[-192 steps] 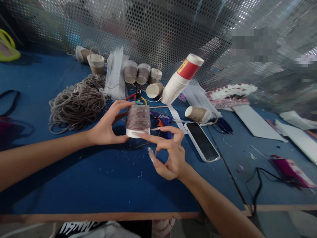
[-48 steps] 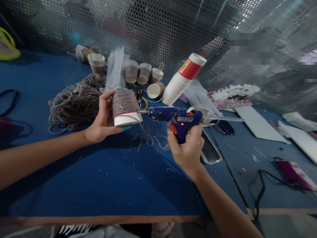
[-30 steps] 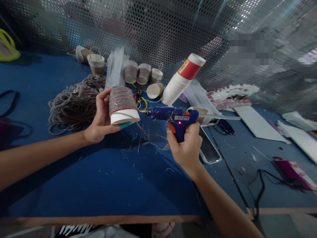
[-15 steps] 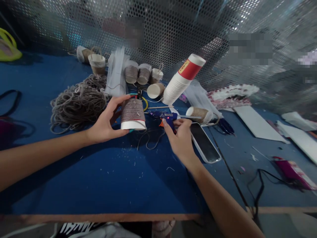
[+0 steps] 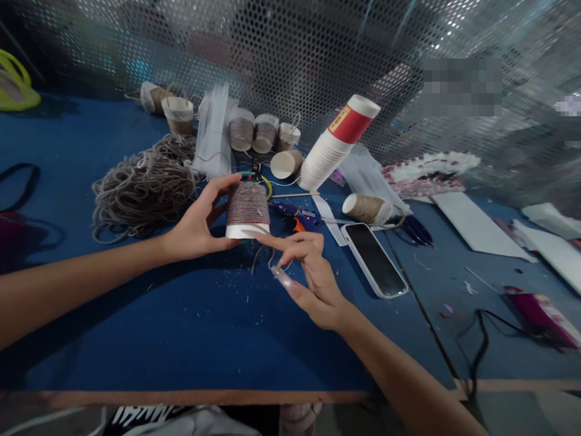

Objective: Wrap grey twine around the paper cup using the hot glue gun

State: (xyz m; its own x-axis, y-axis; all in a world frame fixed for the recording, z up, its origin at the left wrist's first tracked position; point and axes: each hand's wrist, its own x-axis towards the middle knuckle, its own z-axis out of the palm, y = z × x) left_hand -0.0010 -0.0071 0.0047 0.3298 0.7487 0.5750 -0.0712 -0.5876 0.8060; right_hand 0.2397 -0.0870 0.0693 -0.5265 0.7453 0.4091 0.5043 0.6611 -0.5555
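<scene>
My left hand (image 5: 195,224) grips a paper cup (image 5: 248,206) wound with grey-brown cord, thumb at its white lower rim and fingers at the top. The cup is upside down, with a bare white band below the cord. My right hand (image 5: 313,272) is just right of the cup, its index fingertip at or very near the white band and its thumb held apart. Nothing shows in its grasp. A loose cord end (image 5: 272,257) hangs below the cup. Behind the right hand, a blue glue gun (image 5: 297,212) with an orange trigger lies on the table.
A heap of grey cord (image 5: 143,191) lies left. Farther back stand several cord-wrapped cups (image 5: 241,130) and a leaning stack of white paper cups (image 5: 324,154). A phone (image 5: 376,260) lies right, near a wrapped cup (image 5: 363,208) and white boards (image 5: 481,224). Perforated metal mesh (image 5: 295,60) rises behind.
My right hand has let go of the glue gun, which now lies on the table. That hand has moved toward me and left, to the cup's lower rim. The cup has shifted slightly right.
</scene>
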